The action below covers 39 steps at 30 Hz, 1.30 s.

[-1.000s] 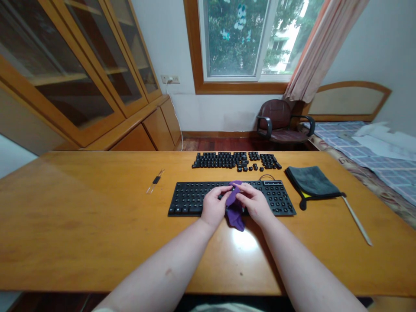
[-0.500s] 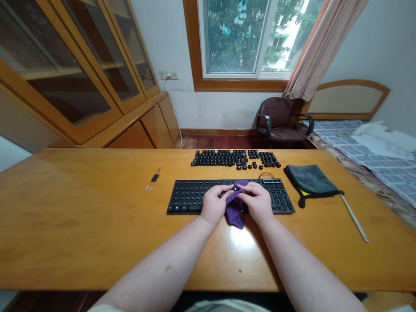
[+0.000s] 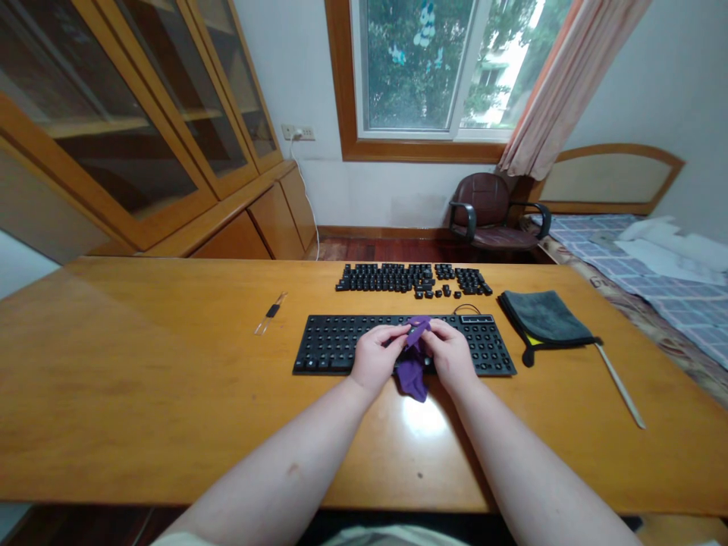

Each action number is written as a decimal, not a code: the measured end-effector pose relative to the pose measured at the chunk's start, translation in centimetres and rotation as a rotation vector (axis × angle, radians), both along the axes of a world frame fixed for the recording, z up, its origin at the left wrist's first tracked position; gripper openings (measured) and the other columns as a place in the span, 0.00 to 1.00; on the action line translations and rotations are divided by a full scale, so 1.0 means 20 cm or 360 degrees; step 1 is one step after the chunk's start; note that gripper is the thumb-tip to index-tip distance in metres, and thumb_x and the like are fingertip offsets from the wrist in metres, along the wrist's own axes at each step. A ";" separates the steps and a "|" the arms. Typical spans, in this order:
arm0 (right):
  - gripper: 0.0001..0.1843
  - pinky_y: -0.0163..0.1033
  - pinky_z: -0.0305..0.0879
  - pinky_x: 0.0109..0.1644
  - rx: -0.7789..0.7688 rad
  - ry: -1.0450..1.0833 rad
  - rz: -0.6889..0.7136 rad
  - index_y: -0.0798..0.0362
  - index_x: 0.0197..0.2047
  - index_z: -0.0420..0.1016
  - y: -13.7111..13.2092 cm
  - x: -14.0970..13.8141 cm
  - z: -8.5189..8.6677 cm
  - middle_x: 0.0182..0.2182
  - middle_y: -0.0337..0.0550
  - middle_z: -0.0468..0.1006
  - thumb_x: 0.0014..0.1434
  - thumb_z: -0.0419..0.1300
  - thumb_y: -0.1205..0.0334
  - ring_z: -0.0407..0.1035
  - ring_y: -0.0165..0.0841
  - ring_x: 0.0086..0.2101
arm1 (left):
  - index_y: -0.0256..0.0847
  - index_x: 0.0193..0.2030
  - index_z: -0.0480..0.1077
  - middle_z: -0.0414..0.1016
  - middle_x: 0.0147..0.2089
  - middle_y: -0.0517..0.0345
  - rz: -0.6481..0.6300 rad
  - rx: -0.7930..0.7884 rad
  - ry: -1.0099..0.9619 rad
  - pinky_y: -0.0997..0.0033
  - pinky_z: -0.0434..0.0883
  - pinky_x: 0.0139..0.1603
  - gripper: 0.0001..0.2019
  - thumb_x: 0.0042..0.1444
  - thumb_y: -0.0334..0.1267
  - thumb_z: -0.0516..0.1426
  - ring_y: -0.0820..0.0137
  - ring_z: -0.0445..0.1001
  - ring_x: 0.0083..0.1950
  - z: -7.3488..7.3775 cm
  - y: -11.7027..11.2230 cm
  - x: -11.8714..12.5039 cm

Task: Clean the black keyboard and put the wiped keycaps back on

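A black keyboard (image 3: 333, 345) with its keycaps removed lies on the wooden table (image 3: 142, 394). Over its middle, my left hand (image 3: 376, 358) and my right hand (image 3: 451, 353) are both closed on a purple cloth (image 3: 410, 375). The fingers of both hands pinch the cloth's upper end between them, and its lower part hangs onto the table's near side. Whether a small thing is wrapped in the cloth I cannot tell. The loose black keycaps (image 3: 412, 278) sit in rows behind the keyboard.
A folded grey cloth (image 3: 544, 317) lies right of the keyboard, with a thin pale stick (image 3: 621, 385) beside it. A small clear tool (image 3: 271, 313) rests to the left. Wooden cabinets, a window, a brown chair (image 3: 492, 212) and a bed stand beyond the table.
My hands have shifted a little on the purple cloth, drawing closer together at its upper end. The rest of the table is unchanged.
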State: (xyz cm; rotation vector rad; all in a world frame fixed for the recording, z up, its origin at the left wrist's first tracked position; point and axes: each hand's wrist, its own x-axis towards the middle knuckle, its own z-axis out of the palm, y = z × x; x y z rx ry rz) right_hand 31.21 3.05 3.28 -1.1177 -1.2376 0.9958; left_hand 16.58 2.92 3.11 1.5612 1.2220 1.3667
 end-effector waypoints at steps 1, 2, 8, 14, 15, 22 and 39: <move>0.10 0.38 0.65 0.33 -0.0051 0.0037 0.0000 0.51 0.30 0.80 0.00 -0.01 0.00 0.32 0.43 0.77 0.50 0.62 0.55 0.68 0.33 0.31 | 0.42 0.36 0.77 0.79 0.38 0.55 -0.0010 -0.0017 -0.0017 0.67 0.73 0.45 0.08 0.49 0.33 0.59 0.69 0.76 0.40 0.00 0.00 0.00; 0.10 0.37 0.64 0.31 -0.0090 0.0061 0.0011 0.52 0.31 0.80 0.00 -0.01 0.00 0.32 0.42 0.76 0.51 0.61 0.55 0.67 0.32 0.30 | 0.41 0.36 0.77 0.79 0.38 0.54 -0.0018 -0.0033 -0.0032 0.67 0.73 0.45 0.08 0.50 0.33 0.58 0.69 0.76 0.40 0.00 0.00 0.00; 0.16 0.37 0.65 0.37 -0.0096 0.0034 0.0164 0.47 0.42 0.79 -0.01 -0.03 0.01 0.40 0.41 0.75 0.47 0.65 0.58 0.68 0.33 0.36 | 0.41 0.35 0.77 0.80 0.37 0.55 -0.0040 -0.0154 -0.0106 0.66 0.73 0.44 0.08 0.48 0.33 0.59 0.68 0.77 0.38 0.01 0.01 0.00; 0.13 0.36 0.63 0.32 -0.0139 0.0086 0.0133 0.51 0.36 0.80 0.00 -0.02 0.00 0.31 0.41 0.76 0.47 0.64 0.54 0.67 0.31 0.29 | 0.39 0.33 0.78 0.80 0.35 0.55 -0.0126 -0.0250 -0.0223 0.67 0.73 0.43 0.07 0.46 0.32 0.60 0.67 0.77 0.38 0.01 0.02 0.00; 0.14 0.35 0.61 0.28 -0.0175 0.0113 0.0133 0.52 0.36 0.80 0.00 -0.02 -0.01 0.29 0.41 0.75 0.48 0.63 0.53 0.65 0.29 0.25 | 0.39 0.34 0.78 0.80 0.36 0.54 -0.0129 -0.0253 -0.0232 0.67 0.73 0.44 0.07 0.46 0.32 0.60 0.67 0.77 0.38 0.00 0.02 0.00; 0.19 0.34 0.57 0.25 -0.0241 0.0200 0.0171 0.53 0.40 0.79 -0.01 -0.04 0.00 0.28 0.41 0.74 0.47 0.63 0.53 0.61 0.27 0.24 | 0.37 0.32 0.76 0.79 0.36 0.53 -0.0131 -0.0227 -0.0394 0.67 0.72 0.45 0.06 0.45 0.33 0.61 0.67 0.76 0.39 -0.01 0.03 0.01; 0.15 0.33 0.54 0.23 -0.0382 0.0431 0.0192 0.56 0.31 0.78 0.00 -0.05 -0.01 0.17 0.37 0.70 0.47 0.64 0.52 0.59 0.26 0.19 | 0.36 0.32 0.71 0.73 0.32 0.57 -0.0234 -0.0215 -0.0560 0.67 0.73 0.40 0.09 0.41 0.33 0.63 0.71 0.74 0.34 -0.04 0.04 0.02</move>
